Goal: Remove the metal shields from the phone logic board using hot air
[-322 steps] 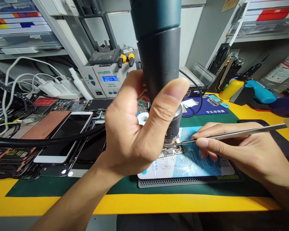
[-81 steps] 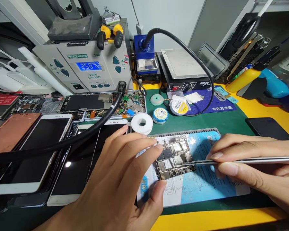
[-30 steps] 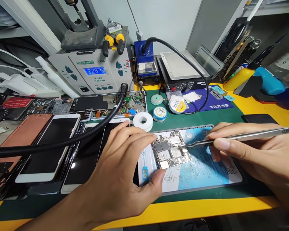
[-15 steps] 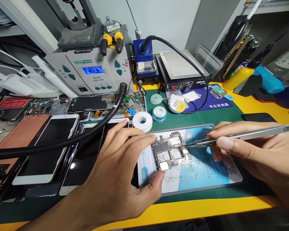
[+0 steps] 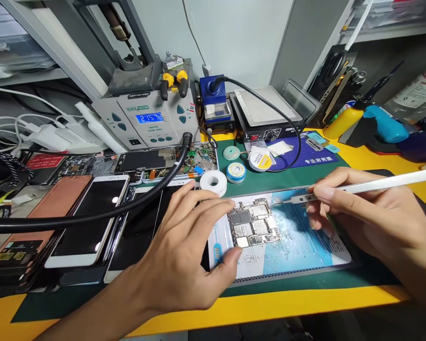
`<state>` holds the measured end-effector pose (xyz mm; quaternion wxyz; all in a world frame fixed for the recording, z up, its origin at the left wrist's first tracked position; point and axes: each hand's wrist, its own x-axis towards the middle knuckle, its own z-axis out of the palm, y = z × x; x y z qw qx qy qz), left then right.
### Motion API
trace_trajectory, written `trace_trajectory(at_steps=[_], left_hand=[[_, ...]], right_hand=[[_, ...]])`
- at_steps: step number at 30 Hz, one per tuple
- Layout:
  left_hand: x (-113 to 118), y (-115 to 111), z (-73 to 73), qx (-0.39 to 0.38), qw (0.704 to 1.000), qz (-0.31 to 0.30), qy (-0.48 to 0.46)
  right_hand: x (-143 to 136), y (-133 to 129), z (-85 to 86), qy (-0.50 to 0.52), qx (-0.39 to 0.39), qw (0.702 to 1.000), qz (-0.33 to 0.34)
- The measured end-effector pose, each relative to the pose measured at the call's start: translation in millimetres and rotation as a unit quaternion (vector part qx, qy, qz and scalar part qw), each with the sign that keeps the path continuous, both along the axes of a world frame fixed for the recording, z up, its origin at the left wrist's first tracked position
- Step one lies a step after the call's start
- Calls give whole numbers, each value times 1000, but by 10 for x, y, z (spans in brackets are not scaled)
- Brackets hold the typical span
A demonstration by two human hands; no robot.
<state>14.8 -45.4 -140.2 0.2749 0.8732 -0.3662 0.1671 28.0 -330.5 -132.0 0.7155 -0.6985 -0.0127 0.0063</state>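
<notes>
A bare phone circuit board (image 5: pixel 254 222) lies on a blue and white mat (image 5: pixel 305 251). My left hand (image 5: pixel 195 251) braces its left side, index fingertip at the upper left corner and thumb by the lower left corner. Steel tweezers (image 5: pixel 372 184) are pinched between the thumb and fingers of my right hand (image 5: pixel 362 208). Their tips reach the board's upper right edge. Whether anything sits between the tips is too small to tell.
Several phones (image 5: pixel 88 222) lie left of my forearm, crossed by a thick black hose (image 5: pixel 102 215) from the hot-air station (image 5: pixel 145 118). Behind the mat stand a white spool (image 5: pixel 218 190), a small round tin (image 5: pixel 236 173) and a heating plate (image 5: pixel 266 106).
The tweezer tips have moved from the board's right middle up to its upper right edge, and the tweezers have turned in my right hand. My left hand keeps its place. The camera view has shifted.
</notes>
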Motion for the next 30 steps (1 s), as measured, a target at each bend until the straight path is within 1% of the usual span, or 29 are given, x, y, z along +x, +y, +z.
trace_trajectory(at_steps=[2,5,9,12,16,20,24,26,28,30], left_hand=[[13,13,-4,-8,1000,-11,-7],[28,23,-10,-17,1000,-25,-7],[42,2,-2,4,1000,-21,-22],[42,-20,11,12,999,-10,-31],[31,-28,17,18,999,-3,-26],[27,-28,1,11,1000,-4,-4],[27,-36,-19,-13,1000,-11,-13],[15,-41,-26,-21,999,-16,-25],[-7,-46,-34,-24,999,-19,-38],[-33,-50,-46,-26,998,-13,-49]], right_hand=[[13,-8,3,5,29,1000,-1],[42,-18,22,4,49,999,0],[93,-26,41,8,66,998,5],[102,-24,51,4,69,997,22],[34,3,66,-8,50,997,52],[-65,12,31,-28,16,995,90],[-145,1,0,-44,-30,992,117],[-182,12,22,-74,-93,987,112],[-218,34,58,-126,-165,974,96],[-250,57,82,-166,-210,960,82]])
